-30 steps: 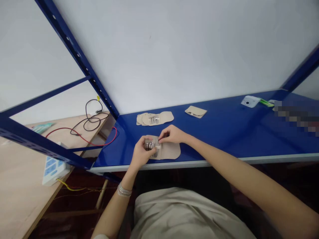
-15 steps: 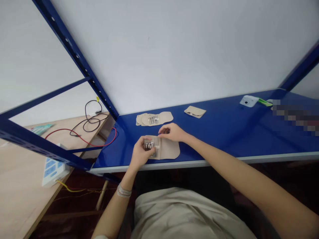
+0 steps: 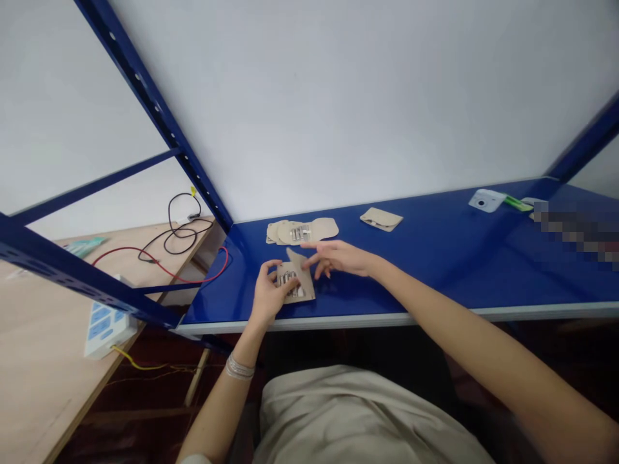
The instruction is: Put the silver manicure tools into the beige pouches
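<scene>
A beige fabric pouch (image 3: 296,281) with several small metal pieces in it lies near the front edge of the blue shelf (image 3: 435,258). My left hand (image 3: 267,295) grips its left side, thumb on top by the metal pieces. My right hand (image 3: 338,256) has its fingers stretched out and lifts the pouch's right flap, which stands up and tilts leftward over the metal pieces. A second beige pouch (image 3: 302,230), lying open with metal pieces showing, sits farther back. A third, folded pouch (image 3: 381,218) lies to its right.
A small white camera (image 3: 486,200) and a green item (image 3: 515,203) sit at the shelf's far right beside a blurred patch. Blue uprights frame the shelf. On the wooden table at left lie red and black wires (image 3: 169,245) and a white power strip (image 3: 102,323).
The pouch's right flap lay flat on the shelf; now my right hand has raised it and swung it leftward. My left hand stays on the pouch's left side.
</scene>
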A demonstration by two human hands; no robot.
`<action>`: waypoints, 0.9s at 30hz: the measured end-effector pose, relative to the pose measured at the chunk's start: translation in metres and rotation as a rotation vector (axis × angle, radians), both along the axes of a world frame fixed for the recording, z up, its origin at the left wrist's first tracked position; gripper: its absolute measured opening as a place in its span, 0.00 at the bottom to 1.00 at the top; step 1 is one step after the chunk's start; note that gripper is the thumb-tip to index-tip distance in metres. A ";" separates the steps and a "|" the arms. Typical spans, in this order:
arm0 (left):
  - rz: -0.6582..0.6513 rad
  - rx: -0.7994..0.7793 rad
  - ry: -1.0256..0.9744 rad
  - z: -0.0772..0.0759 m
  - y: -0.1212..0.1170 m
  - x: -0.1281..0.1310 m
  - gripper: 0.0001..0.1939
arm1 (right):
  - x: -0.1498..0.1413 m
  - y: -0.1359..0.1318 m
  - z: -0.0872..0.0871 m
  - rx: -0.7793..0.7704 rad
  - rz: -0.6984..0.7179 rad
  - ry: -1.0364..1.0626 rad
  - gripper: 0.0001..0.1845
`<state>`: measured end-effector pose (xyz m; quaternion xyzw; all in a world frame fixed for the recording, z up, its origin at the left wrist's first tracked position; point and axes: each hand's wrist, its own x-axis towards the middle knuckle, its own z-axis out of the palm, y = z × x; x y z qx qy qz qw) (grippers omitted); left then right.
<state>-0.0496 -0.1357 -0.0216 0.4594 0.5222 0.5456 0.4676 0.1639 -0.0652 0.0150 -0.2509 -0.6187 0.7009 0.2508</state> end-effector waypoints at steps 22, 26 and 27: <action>-0.133 -0.042 0.019 0.008 -0.005 0.002 0.23 | -0.015 -0.002 -0.016 0.580 -0.184 -0.296 0.21; -0.148 -0.052 0.024 0.007 -0.005 0.003 0.25 | -0.016 -0.003 -0.017 0.553 -0.113 -0.327 0.20; -0.148 -0.055 0.023 0.007 -0.005 0.003 0.26 | -0.016 -0.003 -0.018 0.546 -0.115 -0.327 0.19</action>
